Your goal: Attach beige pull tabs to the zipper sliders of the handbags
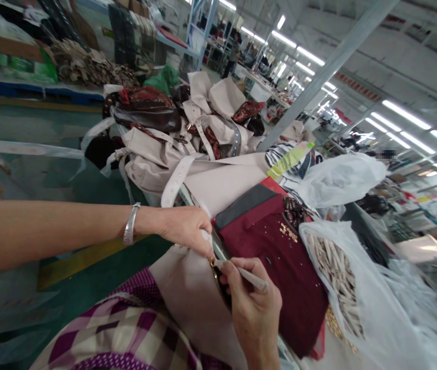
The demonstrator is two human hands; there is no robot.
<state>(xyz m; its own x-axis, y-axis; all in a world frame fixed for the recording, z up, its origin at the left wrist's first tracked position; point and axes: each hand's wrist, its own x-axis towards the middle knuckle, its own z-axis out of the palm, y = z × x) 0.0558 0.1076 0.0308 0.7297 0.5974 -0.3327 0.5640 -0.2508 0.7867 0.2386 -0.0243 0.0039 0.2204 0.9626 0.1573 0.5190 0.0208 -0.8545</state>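
A: In the head view, how are the hands posed?
B: The left forearm runs level from the left edge, a silver metal bracelet at its wrist. The left hand is knuckles-up at the centre, thumb and fingers pinching the upper edge of a smooth cream bag panel. The right hand rises from lower centre-right, thumb and fingers pinching a slim, stick-like pale piece.

A: Where is that panel?
B: Lower centre, sloping over purple-and-cream checked cloth. The pale piece's tip is beside a small gold-coloured metal fitting at the panel's edge.

A: What's around, and what blocks the view?
B: The right fingers partly hide the fitting's surroundings. Right of centre lies maroon cloth bearing small round gold-coloured pieces. Upper centre holds a heap of cream bags; a yellow-green strip lies to its right.

A: And the counts?
B: Two hands, one bracelet, one pinched pale piece, one yellow-green strip. Two translucent white plastic bags stand out at right: an upper puffed one and a lower one full of pale strips. The heaped bags and gold-coloured pieces overlap too much to count.
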